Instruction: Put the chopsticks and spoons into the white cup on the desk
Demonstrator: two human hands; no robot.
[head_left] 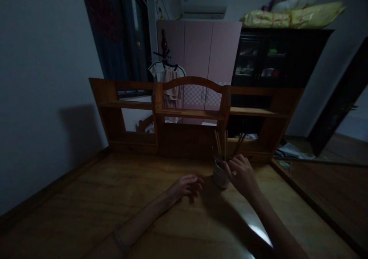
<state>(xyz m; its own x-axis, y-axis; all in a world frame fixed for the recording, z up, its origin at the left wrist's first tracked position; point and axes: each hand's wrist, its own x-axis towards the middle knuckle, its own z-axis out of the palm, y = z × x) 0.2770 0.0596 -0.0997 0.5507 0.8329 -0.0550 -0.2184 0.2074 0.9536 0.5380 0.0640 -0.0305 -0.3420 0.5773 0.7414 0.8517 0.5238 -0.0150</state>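
Note:
A pale cup (220,175) stands upright on the wooden desk, with several thin wooden sticks (218,144), like chopsticks, rising from it. My right hand (240,171) is at the cup's right rim, its fingers curled and the thumb towards the rim. Behind those fingers, a few more sticks (239,142) lean to the right; whether the fingers grip one is hidden. To the left of the cup, my left hand (185,186) hovers low over or rests on the desk, fingers loosely bent and apart, with nothing visible in them.
Along the back of the desk (115,197) runs a wooden shelf unit (189,115) with open compartments. A white wall (43,98) borders the left side. The desk's right edge has a raised wooden strip (310,201). Beyond stand a pink wardrobe (198,51) and a dark cabinet (284,67).

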